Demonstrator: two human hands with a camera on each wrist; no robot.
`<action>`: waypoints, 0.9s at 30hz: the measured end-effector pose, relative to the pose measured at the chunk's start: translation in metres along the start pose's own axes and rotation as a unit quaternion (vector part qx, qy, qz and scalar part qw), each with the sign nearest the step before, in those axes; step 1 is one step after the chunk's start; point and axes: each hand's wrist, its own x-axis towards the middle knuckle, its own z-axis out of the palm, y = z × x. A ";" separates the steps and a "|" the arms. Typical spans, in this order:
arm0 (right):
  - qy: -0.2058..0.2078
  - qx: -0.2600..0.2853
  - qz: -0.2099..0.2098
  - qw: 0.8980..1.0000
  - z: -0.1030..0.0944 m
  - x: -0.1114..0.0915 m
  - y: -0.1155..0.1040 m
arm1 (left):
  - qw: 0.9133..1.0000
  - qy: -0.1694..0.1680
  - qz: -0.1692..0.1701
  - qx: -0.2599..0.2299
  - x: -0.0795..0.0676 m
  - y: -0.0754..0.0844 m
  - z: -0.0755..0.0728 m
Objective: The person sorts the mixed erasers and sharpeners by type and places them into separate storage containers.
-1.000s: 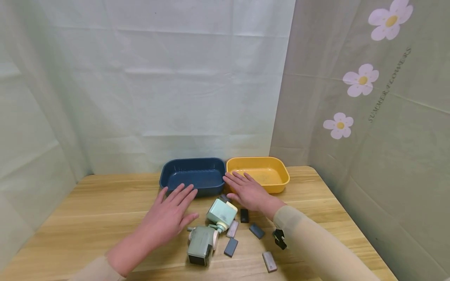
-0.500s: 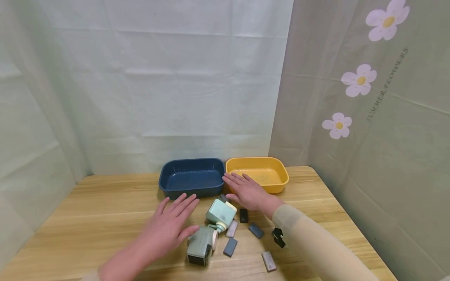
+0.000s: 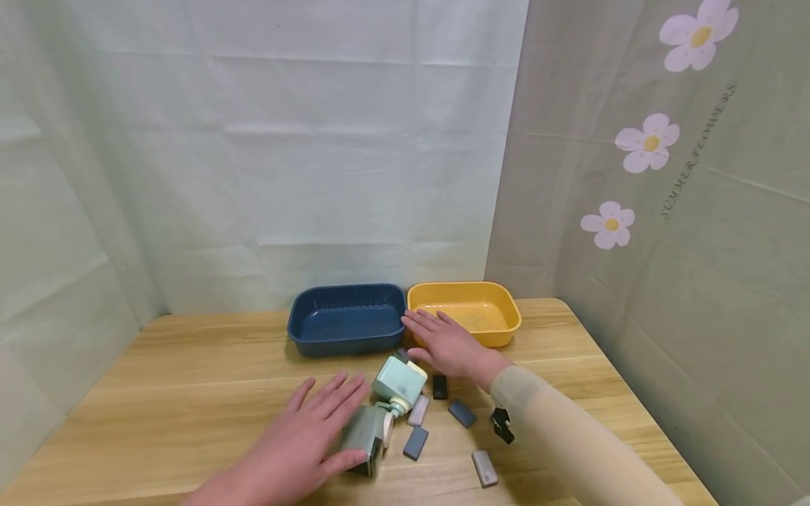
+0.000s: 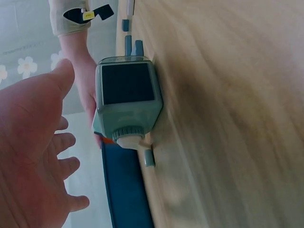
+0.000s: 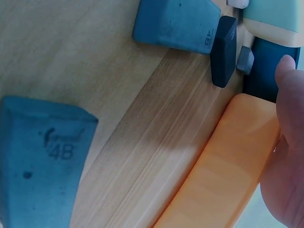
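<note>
My left hand (image 3: pixel 297 439), palm down with fingers spread, hovers over the left part of a grey-green crank pencil sharpener (image 3: pixel 367 425) and hides some of it. In the left wrist view, this hand is beside a sharpener (image 4: pixel 128 114) with a dark panel, and nothing is in its grasp. Behind the grey-green one lies a mint pencil sharpener (image 3: pixel 399 379) with cream parts. My right hand (image 3: pixel 446 348) is stretched out at the front of the yellow tray (image 3: pixel 509 336), holding nothing. Several erasers lie around, among them a black one (image 3: pixel 439 386) and a blue-grey one (image 3: pixel 415 444).
A navy tray (image 3: pixel 344 347) stands at the back, left of the yellow one. Near the right forearm lie a dark eraser (image 3: pixel 462 413) and a pale eraser (image 3: pixel 485 469). Marked 4B is a blue eraser (image 5: pixel 47 156) in the right wrist view. Curtains hang behind the wooden table (image 3: pixel 190 400).
My left hand has drawn back from the front of the navy tray, toward me, and now overlaps the grey-green pencil sharpener. The right hand has stayed in place.
</note>
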 end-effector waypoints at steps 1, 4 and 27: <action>0.000 0.001 0.000 1.000 -0.001 0.000 0.000 | 1.000 -0.005 -0.002 -0.005 0.000 0.000 0.000; 0.000 0.007 0.001 1.000 -0.002 -0.001 0.000 | 1.000 -0.019 -0.005 -0.013 0.000 0.001 0.002; -0.006 0.004 0.002 1.000 -0.001 0.000 -0.001 | 0.999 -0.020 0.023 -0.025 0.000 -0.005 0.013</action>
